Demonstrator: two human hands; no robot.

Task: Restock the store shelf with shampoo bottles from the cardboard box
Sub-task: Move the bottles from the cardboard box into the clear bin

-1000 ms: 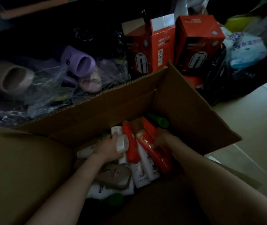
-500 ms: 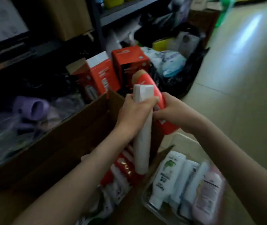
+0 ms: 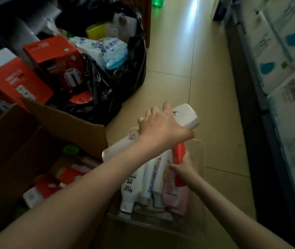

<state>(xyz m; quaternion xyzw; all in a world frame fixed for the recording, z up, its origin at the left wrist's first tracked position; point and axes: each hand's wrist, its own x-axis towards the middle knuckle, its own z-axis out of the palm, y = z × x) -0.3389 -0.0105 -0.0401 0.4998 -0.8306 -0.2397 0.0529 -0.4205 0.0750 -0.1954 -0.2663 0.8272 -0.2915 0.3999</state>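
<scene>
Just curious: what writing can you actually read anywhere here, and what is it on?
"水", among large characters on the blue-and-white pack; the rest blur.
A brand word starting "R" on the white bottle in the clear bin: not fully readable.
A black character on the long white bottle in the left hand: blurred.
White print on the red boxes: blurred.
Barcode digits on the tissue pack: too small.

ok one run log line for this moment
left hand: grips long white plastic bottle above clear plastic bin | right hand: holds red plastic bottle in bin | brown cardboard box: open beside bin
</scene>
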